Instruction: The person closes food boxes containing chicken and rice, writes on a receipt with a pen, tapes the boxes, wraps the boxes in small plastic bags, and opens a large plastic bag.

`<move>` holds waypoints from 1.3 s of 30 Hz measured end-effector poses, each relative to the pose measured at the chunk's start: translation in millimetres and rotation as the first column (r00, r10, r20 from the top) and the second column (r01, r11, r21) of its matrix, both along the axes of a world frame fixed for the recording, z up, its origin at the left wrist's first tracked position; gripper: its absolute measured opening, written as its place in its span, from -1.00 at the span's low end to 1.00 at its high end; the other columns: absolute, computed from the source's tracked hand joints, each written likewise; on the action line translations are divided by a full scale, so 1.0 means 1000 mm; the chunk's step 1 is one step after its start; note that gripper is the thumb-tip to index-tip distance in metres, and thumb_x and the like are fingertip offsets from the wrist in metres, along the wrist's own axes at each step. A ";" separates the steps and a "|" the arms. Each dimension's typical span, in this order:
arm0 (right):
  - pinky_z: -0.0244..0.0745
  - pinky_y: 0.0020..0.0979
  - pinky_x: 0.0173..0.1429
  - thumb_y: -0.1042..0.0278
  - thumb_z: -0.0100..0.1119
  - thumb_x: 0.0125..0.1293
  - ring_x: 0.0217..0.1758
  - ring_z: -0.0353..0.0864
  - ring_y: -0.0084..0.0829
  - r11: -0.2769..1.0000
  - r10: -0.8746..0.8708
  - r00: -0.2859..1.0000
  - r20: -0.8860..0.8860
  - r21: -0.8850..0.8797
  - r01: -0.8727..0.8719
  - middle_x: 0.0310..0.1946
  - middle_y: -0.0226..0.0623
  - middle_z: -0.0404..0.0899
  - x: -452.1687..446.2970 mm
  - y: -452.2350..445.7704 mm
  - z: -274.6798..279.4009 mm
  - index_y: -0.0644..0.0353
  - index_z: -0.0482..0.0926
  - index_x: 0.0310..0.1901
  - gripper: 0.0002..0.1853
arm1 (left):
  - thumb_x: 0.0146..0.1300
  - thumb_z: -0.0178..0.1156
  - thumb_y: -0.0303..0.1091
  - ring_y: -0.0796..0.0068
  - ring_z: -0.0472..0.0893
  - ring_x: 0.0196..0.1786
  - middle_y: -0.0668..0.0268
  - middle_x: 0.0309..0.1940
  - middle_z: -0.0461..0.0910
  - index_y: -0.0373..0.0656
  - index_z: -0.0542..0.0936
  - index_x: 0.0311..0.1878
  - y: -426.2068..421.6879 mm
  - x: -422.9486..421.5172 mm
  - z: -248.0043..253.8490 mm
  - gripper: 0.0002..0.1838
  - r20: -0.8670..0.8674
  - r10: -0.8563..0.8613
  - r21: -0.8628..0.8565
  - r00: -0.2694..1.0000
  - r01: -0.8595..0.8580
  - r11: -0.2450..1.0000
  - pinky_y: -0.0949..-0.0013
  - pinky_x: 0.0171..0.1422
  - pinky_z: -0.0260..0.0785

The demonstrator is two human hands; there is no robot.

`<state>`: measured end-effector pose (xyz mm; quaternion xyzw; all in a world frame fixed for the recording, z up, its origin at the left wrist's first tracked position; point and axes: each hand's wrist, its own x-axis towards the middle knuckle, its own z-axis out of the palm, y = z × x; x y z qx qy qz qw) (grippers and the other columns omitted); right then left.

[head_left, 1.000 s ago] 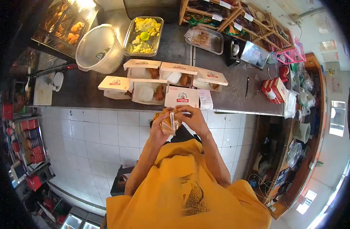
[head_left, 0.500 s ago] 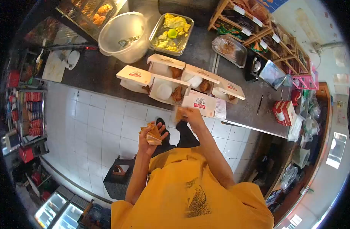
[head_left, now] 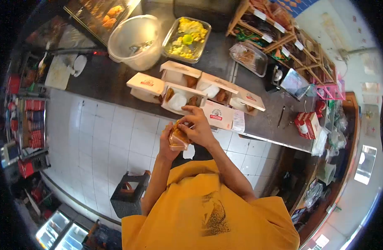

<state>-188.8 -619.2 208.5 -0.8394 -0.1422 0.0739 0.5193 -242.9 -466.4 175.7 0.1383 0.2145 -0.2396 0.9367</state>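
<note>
A dark worktop [head_left: 104, 79] runs across the view, with a pale bucket [head_left: 147, 60] on its far side holding something metallic. Right of that sits a metal tray [head_left: 170, 37] of yellow food, a small green cup [head_left: 187, 39] resting in it. Nearer the person stand several open takeaway boxes [head_left: 145, 82] in a close cluster; the front middle one has a white mound [head_left: 177, 101] between two brown pieces. A shut box [head_left: 218, 114] with a red logo lies at the near edge.

The right hand [head_left: 200, 129] and left hand [head_left: 166, 143] meet just off that edge, above the floor. Between them is a bundle of orange packets [head_left: 179, 139] — the left grip is closed around it, while the right fingertips touch its upper part; whether they pinch a packet, I cannot tell. A printed slip [head_left: 238, 121] lies beside the shut box — and a thin pen [head_left: 280, 116] farther right.
</note>
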 end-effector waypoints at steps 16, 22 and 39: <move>0.29 -0.21 0.43 0.47 0.38 0.18 0.37 0.40 -0.14 0.978 -0.195 0.980 -0.049 -0.085 0.190 0.29 -0.15 0.47 -0.006 -0.056 -0.014 0.16 0.70 -0.18 -0.84 | 0.51 0.00 -0.10 0.18 0.59 0.23 0.09 0.20 0.58 -0.22 0.52 0.25 -0.040 0.028 -0.008 -0.55 0.038 0.015 0.013 0.999 -0.016 1.000 -0.09 0.29 0.49; 0.31 -0.18 0.42 0.44 0.22 0.31 0.36 0.39 -0.23 0.862 -0.184 0.898 -0.399 0.374 0.343 0.25 -0.21 0.51 0.004 -0.071 -0.018 0.27 0.66 -0.15 -0.86 | 0.48 0.02 -0.12 0.14 0.59 0.24 0.08 0.20 0.58 -0.19 0.55 0.20 -0.044 0.035 0.006 -0.59 -0.008 0.073 -0.062 0.997 -0.073 0.995 -0.29 0.33 0.41; 0.52 -0.19 0.01 0.25 0.19 0.29 -0.16 0.50 -0.31 0.485 -0.409 0.235 -0.882 0.008 0.874 -0.21 -0.29 0.53 0.092 -0.129 -0.112 0.16 0.57 -0.12 -0.79 | 0.46 0.02 -0.04 -0.03 0.38 0.45 0.01 0.38 0.42 -0.08 0.56 0.20 0.001 0.002 -0.009 -0.58 0.018 0.232 -0.066 0.972 -0.231 0.971 -0.36 0.38 0.34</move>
